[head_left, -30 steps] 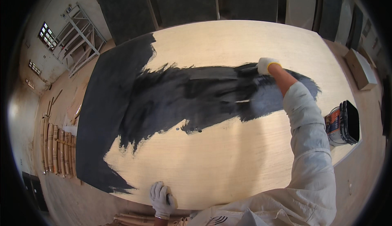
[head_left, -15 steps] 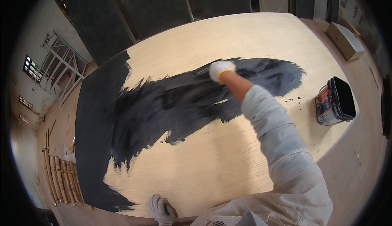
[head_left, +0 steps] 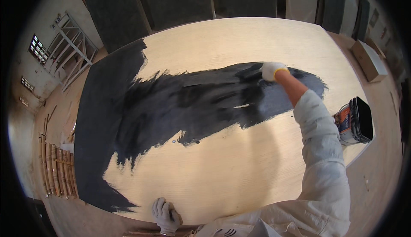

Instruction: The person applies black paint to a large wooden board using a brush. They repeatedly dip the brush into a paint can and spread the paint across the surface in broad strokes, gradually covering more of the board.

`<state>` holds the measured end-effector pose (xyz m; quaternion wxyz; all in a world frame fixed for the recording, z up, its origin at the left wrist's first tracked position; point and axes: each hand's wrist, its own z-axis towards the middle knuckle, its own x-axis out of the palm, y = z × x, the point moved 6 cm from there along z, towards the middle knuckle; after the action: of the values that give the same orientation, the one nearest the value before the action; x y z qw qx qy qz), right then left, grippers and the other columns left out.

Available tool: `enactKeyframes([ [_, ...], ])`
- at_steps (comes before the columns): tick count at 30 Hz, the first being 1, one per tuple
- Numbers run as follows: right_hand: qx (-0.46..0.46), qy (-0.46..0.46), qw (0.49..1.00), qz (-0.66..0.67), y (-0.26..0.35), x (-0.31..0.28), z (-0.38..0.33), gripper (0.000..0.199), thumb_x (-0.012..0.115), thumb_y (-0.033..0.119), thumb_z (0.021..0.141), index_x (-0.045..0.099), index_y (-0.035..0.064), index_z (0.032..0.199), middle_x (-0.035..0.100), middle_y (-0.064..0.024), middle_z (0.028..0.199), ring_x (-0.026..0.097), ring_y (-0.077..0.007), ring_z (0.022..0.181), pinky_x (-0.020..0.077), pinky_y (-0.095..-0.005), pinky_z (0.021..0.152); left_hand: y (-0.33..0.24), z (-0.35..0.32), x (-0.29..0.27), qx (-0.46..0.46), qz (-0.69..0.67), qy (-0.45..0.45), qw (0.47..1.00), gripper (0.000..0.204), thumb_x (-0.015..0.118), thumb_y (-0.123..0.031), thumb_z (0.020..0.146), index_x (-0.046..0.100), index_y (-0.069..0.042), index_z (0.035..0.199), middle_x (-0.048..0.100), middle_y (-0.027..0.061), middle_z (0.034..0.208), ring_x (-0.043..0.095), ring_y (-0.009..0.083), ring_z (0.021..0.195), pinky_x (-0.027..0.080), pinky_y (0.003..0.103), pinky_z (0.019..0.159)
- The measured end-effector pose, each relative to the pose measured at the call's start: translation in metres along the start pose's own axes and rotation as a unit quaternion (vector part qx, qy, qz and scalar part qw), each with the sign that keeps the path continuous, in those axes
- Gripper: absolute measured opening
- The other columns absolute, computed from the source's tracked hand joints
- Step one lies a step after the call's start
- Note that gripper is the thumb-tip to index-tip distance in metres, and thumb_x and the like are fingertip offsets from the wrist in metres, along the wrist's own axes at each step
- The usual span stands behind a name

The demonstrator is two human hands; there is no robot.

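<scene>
A large pale wood-grain board (head_left: 222, 172) lies before me, with wet black paint (head_left: 201, 95) spread over its left end and in a broad band across its middle. My right hand (head_left: 272, 71), in a white glove with a yellow cuff, is closed and presses down at the upper part of that band. Whatever it grips is hidden beneath the glove. My left hand (head_left: 166, 215), in a light grey glove, rests at the near edge of the board with its fingers stretched out. An open bucket of black paint (head_left: 353, 123) stands on the right end of the board.
Dark panels (head_left: 180, 5) stand upright beyond the far edge. A cardboard box (head_left: 369, 61) sits on the floor at the right. A white metal frame (head_left: 72, 48) leans by the left wall. Bundled poles (head_left: 58, 168) lie on the floor left of the board.
My right hand has moved right along the painted band, leaving fresh dark streaks behind it. My left hand stays at the near edge. The whole view has shifted slightly.
</scene>
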<state>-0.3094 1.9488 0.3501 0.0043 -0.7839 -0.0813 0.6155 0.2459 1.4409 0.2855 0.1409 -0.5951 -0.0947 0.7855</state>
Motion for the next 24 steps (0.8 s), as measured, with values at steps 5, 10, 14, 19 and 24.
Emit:
enactKeyframes([
  [5, 0.062, -0.010, 0.998, -0.012, -0.005, -0.006, 0.009, 0.036, 0.064, 0.022, 0.091, 0.084, 0.0070, 0.117, 0.080, -0.0210, 0.121, 0.078, -0.0403, 0.112, 0.0618, -0.0490, 0.093, -0.001, 0.000, -0.003, 0.010, 0.012, -0.034, 0.999, 0.037, 0.063, -0.017, 0.082, 0.063, -0.003, 0.117, 0.064, 0.0243, 0.130, 0.060, 0.0509, 0.122, 0.045, 0.065, 0.110],
  [10, -0.007, 0.053, 0.995, -0.083, -0.013, -0.004, 0.008, 0.039, 0.060, 0.025, 0.095, 0.082, 0.0069, 0.122, 0.077, -0.0219, 0.128, 0.076, -0.0383, 0.119, 0.0610, -0.0487, 0.098, 0.002, -0.001, 0.000, 0.013, -0.004, -0.040, 0.999, 0.038, 0.064, -0.017, 0.082, 0.064, -0.004, 0.118, 0.065, 0.0218, 0.132, 0.060, 0.0482, 0.125, 0.045, 0.063, 0.111],
  [14, 0.107, -0.023, 0.994, -0.004, -0.026, -0.007, 0.007, 0.039, 0.062, 0.023, 0.094, 0.080, 0.0027, 0.122, 0.076, -0.0246, 0.129, 0.074, -0.0388, 0.123, 0.0597, -0.0471, 0.100, 0.000, -0.001, 0.000, 0.006, 0.000, -0.043, 0.999, 0.040, 0.064, -0.016, 0.081, 0.064, -0.005, 0.119, 0.065, 0.0201, 0.135, 0.059, 0.0466, 0.128, 0.044, 0.062, 0.113],
  [19, 0.025, -0.014, 0.998, 0.053, 0.112, -0.009, 0.038, 0.038, 0.062, 0.022, 0.094, 0.081, 0.0080, 0.123, 0.077, -0.0191, 0.132, 0.073, -0.0387, 0.125, 0.0600, -0.0491, 0.099, 0.000, 0.003, 0.000, 0.009, -0.002, -0.034, 0.999, 0.041, 0.065, -0.015, 0.081, 0.065, -0.006, 0.121, 0.065, 0.0202, 0.135, 0.058, 0.0460, 0.130, 0.043, 0.062, 0.115],
  [24, 0.001, -0.046, 0.994, 0.099, 0.220, -0.028, 0.033, 0.038, 0.068, 0.022, 0.096, 0.080, 0.0144, 0.131, 0.076, -0.0109, 0.138, 0.075, -0.0341, 0.124, 0.0604, -0.0495, 0.096, 0.003, 0.012, 0.000, 0.037, -0.001, -0.033, 0.999, 0.041, 0.066, -0.014, 0.082, 0.065, -0.005, 0.122, 0.064, 0.0212, 0.136, 0.058, 0.0469, 0.131, 0.043, 0.061, 0.116],
])
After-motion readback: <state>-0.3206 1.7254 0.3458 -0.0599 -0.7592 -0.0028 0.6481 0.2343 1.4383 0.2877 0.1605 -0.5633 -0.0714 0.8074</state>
